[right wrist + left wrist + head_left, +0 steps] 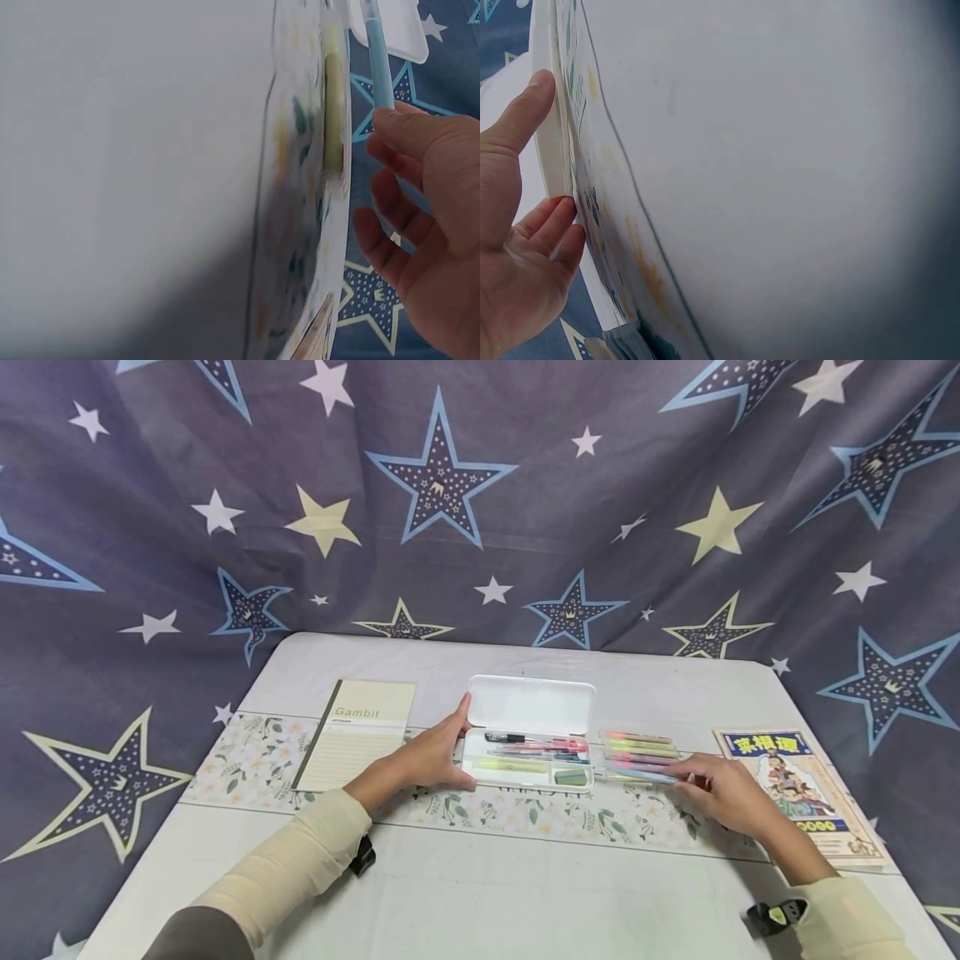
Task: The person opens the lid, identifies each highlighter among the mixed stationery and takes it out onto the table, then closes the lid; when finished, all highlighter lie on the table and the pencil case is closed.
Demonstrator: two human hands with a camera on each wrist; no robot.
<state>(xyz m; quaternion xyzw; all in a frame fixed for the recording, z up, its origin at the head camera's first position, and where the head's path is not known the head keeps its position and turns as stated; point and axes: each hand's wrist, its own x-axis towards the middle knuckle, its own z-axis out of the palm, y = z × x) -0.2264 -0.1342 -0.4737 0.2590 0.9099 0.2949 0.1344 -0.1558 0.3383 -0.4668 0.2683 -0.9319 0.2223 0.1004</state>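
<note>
A white pencil case [531, 705] lies open at mid-table, its lid tipped back. My left hand [429, 755] holds it by the left end, thumb at the front corner and fingers toward the lid. Inside the case are a black-capped pen [506, 739], several pinkish pens, a yellow-green highlighter [510, 766] and a small greenish block [570, 777]. My right hand [722, 790] pinches one end of a light blue highlighter [382, 67] between thumb and fingers. It is raised over the front of a clear box holding several coloured highlighters [637, 747], right of the case.
A Gambit notebook [356, 739] lies left of the case. At the right, near my right forearm, sits a comic-style book [798, 793]. A flowered strip [570, 821] crosses the white table [525, 885], and a star-patterned cloth [525, 543] hangs behind.
</note>
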